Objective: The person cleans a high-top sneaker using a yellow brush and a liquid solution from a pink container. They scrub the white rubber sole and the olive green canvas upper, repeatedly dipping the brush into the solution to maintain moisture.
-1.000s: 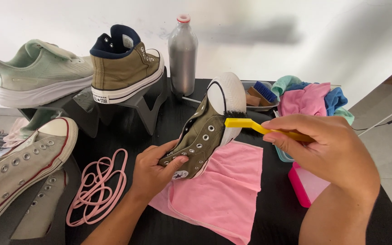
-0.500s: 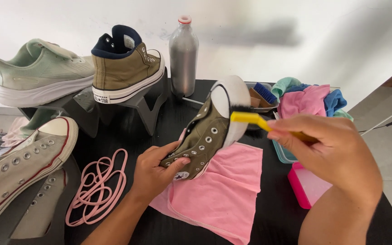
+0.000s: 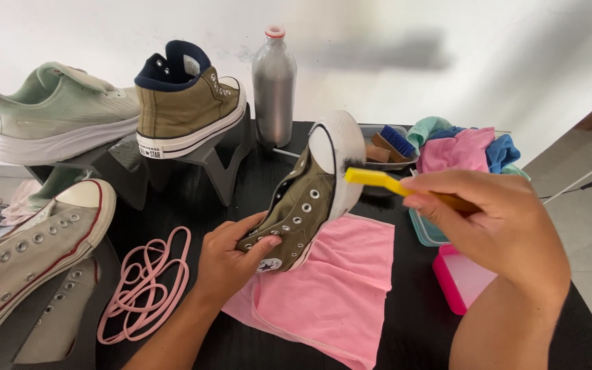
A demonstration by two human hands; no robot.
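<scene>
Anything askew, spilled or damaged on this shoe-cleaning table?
Nothing spilled or broken. The pink laces lie in a loose tangle on the black table, and cloths are heaped at the back right. The left hand tilts the olive shoe toe-up while the right hand holds a yellow brush to its toe.

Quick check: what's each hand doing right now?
Left hand: closed on the olive shoe.
Right hand: closed on the yellow brush, bristles at the shoe's white toe.

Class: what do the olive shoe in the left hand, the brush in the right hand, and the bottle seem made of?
Olive shoe: matte woven canvas, likely; metal eyelets; white, rubber-looking toe.
Brush: glossy yellow plastic, it seems, with dark bristles.
Bottle: dull silver sheen, perhaps metal.
</scene>
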